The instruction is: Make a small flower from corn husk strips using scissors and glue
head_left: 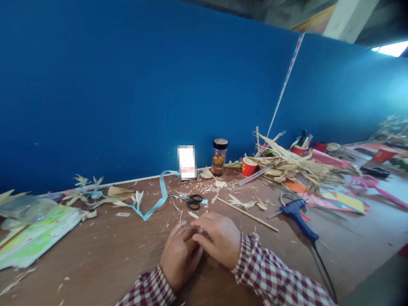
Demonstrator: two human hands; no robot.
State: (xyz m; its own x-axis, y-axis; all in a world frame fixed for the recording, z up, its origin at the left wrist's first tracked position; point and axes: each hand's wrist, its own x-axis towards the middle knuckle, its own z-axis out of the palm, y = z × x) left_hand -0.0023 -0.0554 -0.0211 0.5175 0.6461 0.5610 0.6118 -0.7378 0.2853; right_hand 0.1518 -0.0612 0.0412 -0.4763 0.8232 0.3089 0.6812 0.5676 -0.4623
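My left hand [179, 257] and my right hand [219, 238] rest together on the brown table [105, 250], near its front edge. Both have their fingers curled and pressed together around something small and pale that I cannot make out. The right hand's fingers lie over the left hand's fingertips. Red-and-white checked sleeves cover both wrists. Black-handled scissors [191, 199] lie just beyond the hands, among pale husk shavings.
A blue glue gun [298, 214] with a black cord lies to the right, beside a thin wooden stick [247, 215]. A pile of dry husks [291, 163], a red cup [247, 166] and a jar [219, 157] stand by the blue wall. Light-blue ribbon [157, 199] and coloured paper sheets [35, 236] lie left.
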